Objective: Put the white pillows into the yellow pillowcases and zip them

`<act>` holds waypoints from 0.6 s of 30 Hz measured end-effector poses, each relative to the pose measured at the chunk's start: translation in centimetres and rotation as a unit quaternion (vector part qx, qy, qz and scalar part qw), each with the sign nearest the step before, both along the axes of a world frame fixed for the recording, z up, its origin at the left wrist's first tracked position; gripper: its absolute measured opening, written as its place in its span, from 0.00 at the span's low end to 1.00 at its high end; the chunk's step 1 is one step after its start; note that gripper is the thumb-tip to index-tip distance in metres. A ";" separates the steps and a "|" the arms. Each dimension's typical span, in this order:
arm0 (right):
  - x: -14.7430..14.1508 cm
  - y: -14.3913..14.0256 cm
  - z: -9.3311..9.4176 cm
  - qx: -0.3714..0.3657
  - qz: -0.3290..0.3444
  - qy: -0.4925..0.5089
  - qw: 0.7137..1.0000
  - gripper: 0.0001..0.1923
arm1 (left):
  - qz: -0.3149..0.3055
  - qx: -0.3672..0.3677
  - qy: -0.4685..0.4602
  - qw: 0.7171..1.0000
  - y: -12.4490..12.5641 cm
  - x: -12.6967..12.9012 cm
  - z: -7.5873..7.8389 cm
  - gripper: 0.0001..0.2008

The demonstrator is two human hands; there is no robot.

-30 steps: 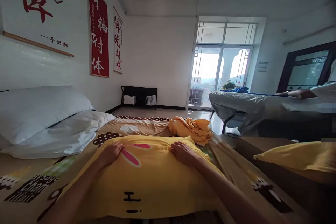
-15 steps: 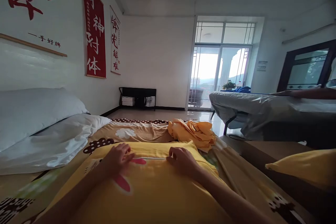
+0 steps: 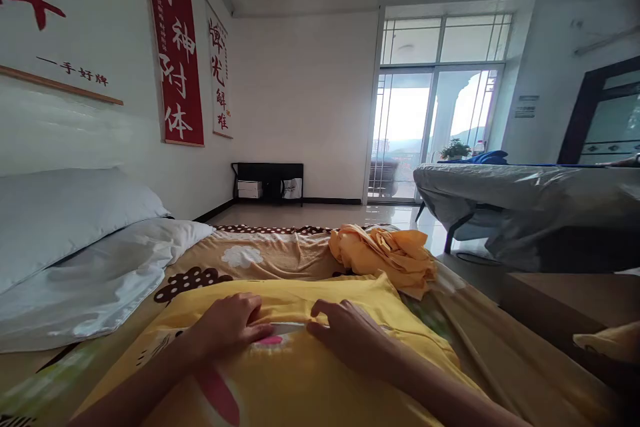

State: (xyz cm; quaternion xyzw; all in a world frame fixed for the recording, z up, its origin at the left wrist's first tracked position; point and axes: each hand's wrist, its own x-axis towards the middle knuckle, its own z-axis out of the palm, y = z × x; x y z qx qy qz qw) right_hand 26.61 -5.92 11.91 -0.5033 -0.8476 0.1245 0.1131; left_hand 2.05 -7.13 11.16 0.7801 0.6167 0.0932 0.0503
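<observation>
A yellow pillow [image 3: 280, 380] with a pink and white print lies before me on the bed. A whitish line, perhaps a seam or opening edge, runs across its upper part. My left hand [image 3: 233, 323] rests on the left of that line, thumb and curled fingers closing on the yellow cloth. To the right, my right hand [image 3: 345, 330] pinches the cloth at the same line between thumb and bent fingers. A gap of fabric lies between the two hands. The fingertips are partly hidden.
A crumpled orange cloth [image 3: 385, 257] lies beyond the pillow on the patterned bedsheet [image 3: 280, 247]. White pillows [image 3: 75, 213] are at the left. On the right are a cardboard box [image 3: 555, 300], a yellow cloth item [image 3: 610, 343] and a plastic-covered table [image 3: 525, 190].
Both hands have come slightly nearer each other along the pillow's line and lower in view. The view has turned a little; the yellow item at right shows less.
</observation>
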 end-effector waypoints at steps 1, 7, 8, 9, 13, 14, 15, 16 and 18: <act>0.1 -0.2 0.1 -0.012 0.000 0.016 1.000 0.18 | -0.002 0.025 -0.001 1.000 0.0 0.0 -0.5 0.19; 0.8 -1.4 0.1 0.017 0.122 0.047 0.991 0.08 | -0.045 0.088 0.003 0.995 -0.3 -0.2 -1.9 0.09; 0.7 -1.5 -0.1 0.023 0.140 0.066 0.988 0.07 | -0.053 0.081 -0.013 0.995 -0.4 -0.3 -1.8 0.09; 0.5 -1.5 -0.3 0.026 0.148 0.083 0.985 0.07 | -0.061 0.073 -0.036 0.995 -0.3 -0.4 -1.6 0.09; -0.4 -0.7 -1.0 0.010 0.091 0.145 0.985 0.11 | -0.017 0.084 -0.147 0.985 0.1 -0.6 -1.5 0.11; -0.6 -0.4 -1.2 0.001 0.053 0.160 0.986 0.13 | 0.005 0.102 -0.168 0.981 0.4 -0.5 -1.6 0.12; -0.7 -0.1 -1.2 -0.007 0.014 0.167 0.986 0.15 | 0.024 0.121 -0.183 0.975 0.7 -0.4 -1.8 0.13; -0.9 0.2 -1.3 -0.010 -0.020 0.161 0.987 0.15 | 0.038 0.135 -0.193 0.971 1.0 -0.2 -2.1 0.14; -1.1 0.5 -1.4 0.001 -0.050 0.102 0.994 0.21 | 0.052 0.139 -0.202 0.968 1.5 0.2 -2.7 0.14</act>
